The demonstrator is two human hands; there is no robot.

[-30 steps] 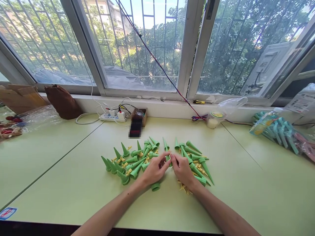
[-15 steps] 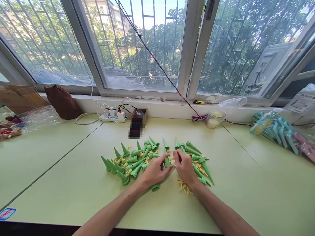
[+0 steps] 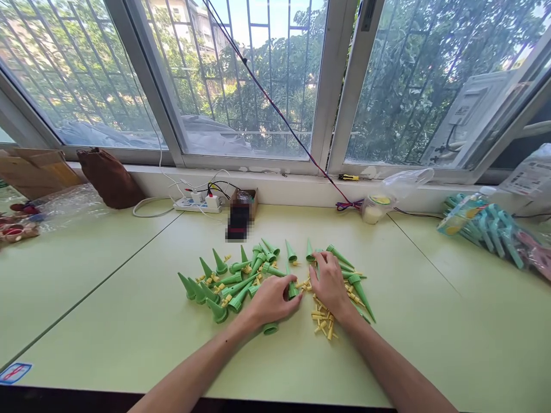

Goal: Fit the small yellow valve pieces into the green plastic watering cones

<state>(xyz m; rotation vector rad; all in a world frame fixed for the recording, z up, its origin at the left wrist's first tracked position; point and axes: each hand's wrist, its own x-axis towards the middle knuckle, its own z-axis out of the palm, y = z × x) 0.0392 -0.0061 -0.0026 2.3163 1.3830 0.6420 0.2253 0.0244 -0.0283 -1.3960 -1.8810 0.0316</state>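
My left hand (image 3: 273, 298) is curled around a green plastic plant-watering spike (image 3: 292, 288), its thumb and forefinger on either side of the wide end. My right hand (image 3: 330, 281) reaches over the right-hand heap of green spikes, thumb apart from the fingers; its fingertips are by an upright green cone (image 3: 309, 250), and whether they touch it is unclear. Small yellow nozzles (image 3: 318, 315) lie beneath and in front of the right hand. Left of my left hand spreads another heap of green spikes (image 3: 235, 281) with yellow pieces among them. A single upright cone (image 3: 290, 250) stands between the heaps.
Behind the heaps are a small cardboard box (image 3: 252, 201) and a white power strip (image 3: 196, 203). A plastic bag with a cup (image 3: 376, 209) stands by the window ledge. Teal plastic items (image 3: 495, 229) lie at right, a brown pouch (image 3: 107, 178) at left.
My right hand has left the spot beside the left hand, its pinch loosened, and moved slightly right and away to the green pile. More yellow nozzles show. My left hand stays at the spike.
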